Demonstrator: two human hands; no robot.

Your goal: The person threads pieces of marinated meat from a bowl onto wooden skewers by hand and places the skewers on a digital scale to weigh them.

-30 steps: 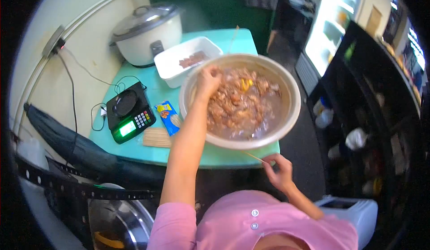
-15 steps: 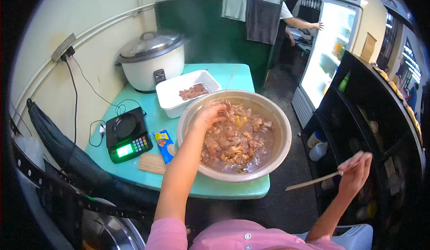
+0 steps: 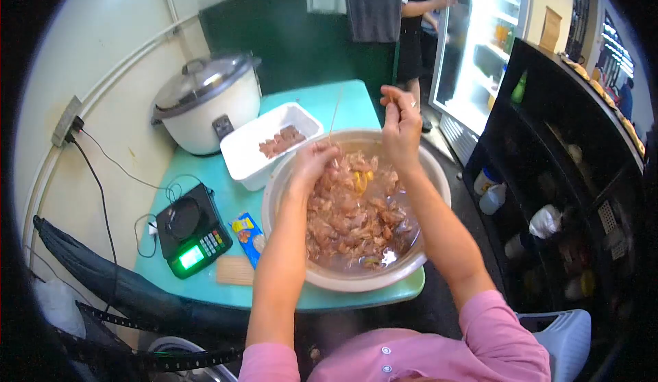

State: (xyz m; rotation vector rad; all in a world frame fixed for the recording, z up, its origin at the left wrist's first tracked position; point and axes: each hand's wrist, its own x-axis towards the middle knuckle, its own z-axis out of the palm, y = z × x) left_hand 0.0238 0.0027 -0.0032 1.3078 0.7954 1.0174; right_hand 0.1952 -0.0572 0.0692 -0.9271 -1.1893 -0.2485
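A big round basin (image 3: 439, 169) holds raw meat pieces (image 3: 349, 211) in cloudy liquid, with something yellow among them. My left hand (image 3: 315, 166) is closed over the basin's left part, fingers pinched at the meat; a thin stick (image 3: 336, 111) rises beside its fingertips. My right hand (image 3: 401, 118) is raised above the basin's far right rim, its fingers closed; what they hold, if anything, is too small to tell. Behind the basin on the left is a white tray (image 3: 236, 156) with a few meat pieces (image 3: 282, 141) in it.
A lit digital scale (image 3: 192, 235), a blue packet (image 3: 245, 235) and a bundle of sticks (image 3: 234, 271) lie on the turquoise table (image 3: 356, 97). A rice cooker (image 3: 205, 104) stands behind. Black shelves (image 3: 541, 163) are at right; a person reaches toward the glass-door fridge (image 3: 480, 46).
My right hand has swung from the lower right, where it held a stick, up to the basin's far side. My left hand stays at the meat, its fingers now closer together. The view has shifted.
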